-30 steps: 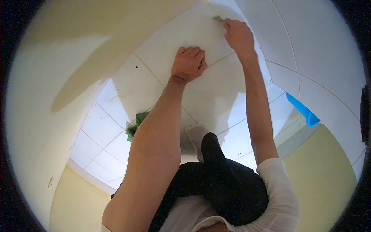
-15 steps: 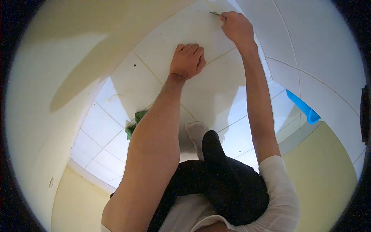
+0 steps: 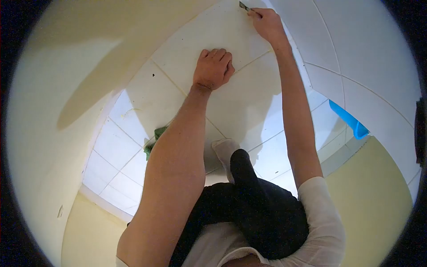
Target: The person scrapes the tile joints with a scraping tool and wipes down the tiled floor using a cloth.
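Note:
My left hand [image 3: 213, 68] rests on the white floor tiles [image 3: 240, 102] with its fingers curled in; nothing shows in it. Farther out, near the foot of the right wall, my right hand [image 3: 267, 23] grips a small thin tool [image 3: 244, 6], perhaps a blade or scraper. The tool's dark tip points up and left, close to the far end of the floor. A green cloth [image 3: 160, 132] lies on the tiles left of my left forearm, which partly hides it.
A bright blue plastic object [image 3: 349, 119] stands by the right tiled wall [image 3: 369, 66]. A yellowish wall [image 3: 75, 80] runs along the left. My socked foot [image 3: 223, 151] is on the floor below my hands. A small dark speck [image 3: 153, 75] lies on the tiles.
My right hand has moved up and slightly left with the tool, whose tip has turned more upward. My left hand has shifted only slightly in view, still curled on the floor.

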`<state>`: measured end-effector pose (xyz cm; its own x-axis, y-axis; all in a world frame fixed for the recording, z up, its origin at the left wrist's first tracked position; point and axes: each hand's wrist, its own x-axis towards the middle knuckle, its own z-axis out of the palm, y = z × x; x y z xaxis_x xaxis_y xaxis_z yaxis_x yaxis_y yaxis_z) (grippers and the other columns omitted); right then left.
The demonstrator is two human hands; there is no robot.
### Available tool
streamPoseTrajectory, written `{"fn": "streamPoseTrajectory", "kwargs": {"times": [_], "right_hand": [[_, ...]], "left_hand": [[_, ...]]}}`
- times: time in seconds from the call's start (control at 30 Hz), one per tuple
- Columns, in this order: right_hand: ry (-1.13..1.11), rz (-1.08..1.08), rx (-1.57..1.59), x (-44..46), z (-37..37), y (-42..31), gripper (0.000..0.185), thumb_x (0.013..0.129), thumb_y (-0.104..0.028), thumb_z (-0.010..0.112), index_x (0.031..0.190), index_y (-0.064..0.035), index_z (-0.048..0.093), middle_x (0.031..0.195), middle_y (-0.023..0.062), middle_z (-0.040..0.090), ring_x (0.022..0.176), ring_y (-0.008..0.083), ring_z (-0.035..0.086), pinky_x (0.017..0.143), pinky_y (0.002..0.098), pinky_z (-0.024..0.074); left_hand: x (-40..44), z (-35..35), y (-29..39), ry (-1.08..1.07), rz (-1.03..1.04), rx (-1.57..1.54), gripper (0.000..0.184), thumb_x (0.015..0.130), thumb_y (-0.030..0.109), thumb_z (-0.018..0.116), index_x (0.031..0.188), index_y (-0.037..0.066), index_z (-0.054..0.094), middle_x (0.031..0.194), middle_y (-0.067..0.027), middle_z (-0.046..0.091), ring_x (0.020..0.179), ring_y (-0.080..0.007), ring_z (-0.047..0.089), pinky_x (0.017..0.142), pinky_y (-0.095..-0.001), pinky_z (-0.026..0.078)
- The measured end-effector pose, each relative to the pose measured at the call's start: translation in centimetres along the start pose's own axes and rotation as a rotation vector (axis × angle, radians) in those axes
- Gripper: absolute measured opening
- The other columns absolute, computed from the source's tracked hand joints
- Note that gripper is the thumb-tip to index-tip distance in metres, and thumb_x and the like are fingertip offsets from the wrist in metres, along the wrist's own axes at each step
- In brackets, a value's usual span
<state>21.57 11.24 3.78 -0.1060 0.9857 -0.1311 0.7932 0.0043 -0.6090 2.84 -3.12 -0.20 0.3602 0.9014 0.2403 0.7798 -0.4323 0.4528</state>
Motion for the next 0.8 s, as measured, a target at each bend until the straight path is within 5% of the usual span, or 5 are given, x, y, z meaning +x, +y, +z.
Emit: {"fn": "streamPoseTrajectory", "kwargs": {"times": [0.1, 0.17, 0.5, 0.6, 0.8], "right_hand": [[-0.1, 0.082, -0.145, -0.2, -1.1, -0.6, 0.027, 0.094, -0.028, 0.06, 0.112, -0.0123, 0.074, 0.094, 0.0189, 0.072, 0.084, 0.0359, 0.069, 0.079, 0.0421, 0.0533], [-0.058, 0.037, -0.121, -0.2, -0.7, -0.5, 0.029, 0.094, -0.032, 0.06, 0.106, -0.0111, 0.075, 0.098, 0.021, 0.071, 0.09, 0.041, 0.068, 0.085, 0.0462, 0.0537], [-0.04, 0.07, -0.136, -0.3, -0.7, -1.0, 0.025, 0.094, -0.028, 0.061, 0.109, -0.0125, 0.074, 0.086, 0.0203, 0.07, 0.076, 0.0366, 0.067, 0.075, 0.0428, 0.0527], [-0.124, 0.088, -0.227, -1.1, -1.7, -0.3, 0.032, 0.092, -0.036, 0.06, 0.107, -0.011, 0.074, 0.099, 0.0221, 0.07, 0.095, 0.0442, 0.067, 0.088, 0.05, 0.054], [-0.178, 0.103, -0.24, -2.9, -3.4, 0.5, 0.03, 0.094, -0.033, 0.059, 0.108, -0.0118, 0.075, 0.099, 0.0216, 0.071, 0.093, 0.0434, 0.067, 0.087, 0.0497, 0.054]], "left_hand": [[0.0, -0.3, -0.1, -0.069, -0.03, -0.019, 0.013, 0.083, 0.019, 0.062, 0.091, 0.01, 0.06, 0.089, -0.0072, 0.061, 0.089, -0.0246, 0.062, 0.081, -0.0422, 0.044], [-0.1, -0.5, -0.1, -0.135, -0.052, -0.071, 0.018, 0.084, 0.021, 0.061, 0.096, 0.008, 0.062, 0.094, -0.0104, 0.063, 0.092, -0.0293, 0.062, 0.084, -0.0455, 0.044], [0.0, 0.0, -0.2, -0.005, -0.007, -0.015, 0.012, 0.081, 0.019, 0.063, 0.088, 0.011, 0.059, 0.09, -0.0052, 0.062, 0.088, -0.0219, 0.062, 0.081, -0.0391, 0.044], [0.0, -0.4, 0.0, -0.051, -0.022, -0.017, 0.012, 0.081, 0.019, 0.063, 0.089, 0.011, 0.06, 0.091, -0.0048, 0.062, 0.089, -0.0216, 0.062, 0.081, -0.0389, 0.044], [-0.3, -0.1, 0.0, -0.013, -0.016, -0.01, 0.012, 0.081, 0.019, 0.063, 0.089, 0.011, 0.06, 0.089, -0.004, 0.062, 0.088, -0.0211, 0.062, 0.081, -0.0388, 0.044]]}}
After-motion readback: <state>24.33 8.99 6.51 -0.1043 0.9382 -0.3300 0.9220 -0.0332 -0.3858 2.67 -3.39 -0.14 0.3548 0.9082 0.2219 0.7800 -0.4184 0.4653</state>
